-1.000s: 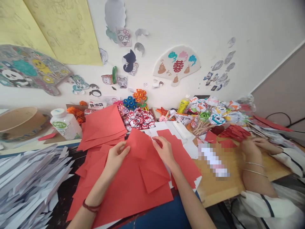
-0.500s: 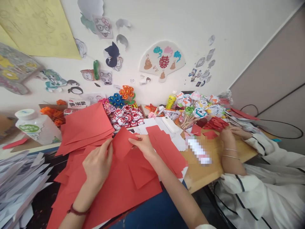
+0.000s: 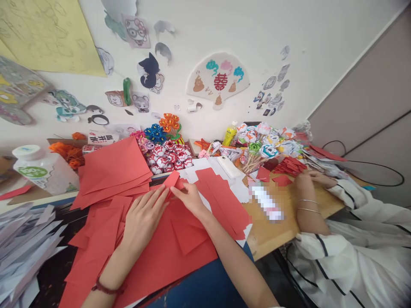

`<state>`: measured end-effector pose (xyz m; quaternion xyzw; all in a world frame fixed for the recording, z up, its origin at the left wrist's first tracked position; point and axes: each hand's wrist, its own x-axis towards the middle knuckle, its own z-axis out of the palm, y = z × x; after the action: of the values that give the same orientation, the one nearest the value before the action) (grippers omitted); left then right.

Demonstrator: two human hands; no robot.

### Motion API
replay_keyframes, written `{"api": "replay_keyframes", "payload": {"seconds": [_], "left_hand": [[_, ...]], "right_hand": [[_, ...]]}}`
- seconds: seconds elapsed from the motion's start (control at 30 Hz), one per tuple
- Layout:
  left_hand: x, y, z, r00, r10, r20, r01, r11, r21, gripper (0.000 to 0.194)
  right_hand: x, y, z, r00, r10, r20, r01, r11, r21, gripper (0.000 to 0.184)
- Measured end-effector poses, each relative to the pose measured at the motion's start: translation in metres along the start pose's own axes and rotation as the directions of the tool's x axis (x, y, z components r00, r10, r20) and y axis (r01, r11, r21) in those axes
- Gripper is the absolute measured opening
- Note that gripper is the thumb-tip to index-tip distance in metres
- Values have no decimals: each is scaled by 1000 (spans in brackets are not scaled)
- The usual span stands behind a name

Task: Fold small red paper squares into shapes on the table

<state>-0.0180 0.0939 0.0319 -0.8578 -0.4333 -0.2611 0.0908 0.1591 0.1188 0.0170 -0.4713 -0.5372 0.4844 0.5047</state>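
A small piece of red paper (image 3: 171, 178) is held up between both hands in the head view; it looks folded narrow. My left hand (image 3: 143, 216) lies along its left side, fingers together and bent over the edge, the thumb partly hidden. On the other side, my right hand (image 3: 190, 199) pinches the lower right edge with thumb and fingers. Beneath both hands spreads a large red sheet (image 3: 167, 265). A loose red square (image 3: 188, 235) rests on it below my right wrist, and narrow red strips (image 3: 102, 239) lie left of my left forearm.
Stacked red sheets (image 3: 114, 167) lie at back left, near a white bottle (image 3: 45, 169). More red paper (image 3: 221, 201) lies to the right. Paper flowers (image 3: 168, 156) line the wall, and cut white paper (image 3: 25, 248) is piled at left. A co-worker's hands (image 3: 310, 179) handle red pieces.
The small red paper stood as a wider, flat piece before and now shows as a narrow folded band. My left hand has moved right and over it, closer to my right hand.
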Motion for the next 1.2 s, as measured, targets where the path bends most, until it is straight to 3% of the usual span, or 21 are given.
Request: {"api": "replay_keyframes", "payload": {"seconds": [0.13, 0.27, 0.43, 0.53, 0.73, 0.83, 0.97, 1.07, 1.2], "left_hand": [[6, -2, -4, 965, -262, 25, 257, 917, -304, 37], [9, -5, -9, 826, -532, 185, 524, 606, -598, 38], [9, -6, -8, 719, -618, 319, 517, 169, -839, 39], [9, -6, -7, 733, -544, 407, 496, 19, -868, 43], [11, 0, -14, 789, -398, 468, 525, 42, -850, 39], [10, 3, -15, 787, -414, 458, 524, 57, -850, 34], [10, 8, -14, 782, -396, 480, 528, 14, -849, 30], [10, 10, -11, 783, -401, 476, 510, -24, -860, 28], [10, 10, -6, 751, -500, 431, 491, -14, -871, 24]], "right_hand": [[-1, 1, -1, 999, -24, -44, 22, 999, -44, 37], [-4, -2, -1, 1000, -17, -11, 17, 999, -29, 36], [-10, -11, 0, 994, 10, 113, -12, 1000, 10, 35], [-12, -15, 1, 990, 14, 139, -12, 1000, -18, 34], [-14, -17, 3, 991, 24, 135, -18, 999, -47, 35], [-14, -16, 3, 998, -10, 69, 15, 997, -76, 34], [-16, -16, 3, 997, -64, -33, 59, 991, -118, 32], [-17, -19, 4, 1000, -27, -2, 26, 998, -60, 30], [-18, -22, 3, 997, 3, 81, -4, 1000, 14, 34]]}}
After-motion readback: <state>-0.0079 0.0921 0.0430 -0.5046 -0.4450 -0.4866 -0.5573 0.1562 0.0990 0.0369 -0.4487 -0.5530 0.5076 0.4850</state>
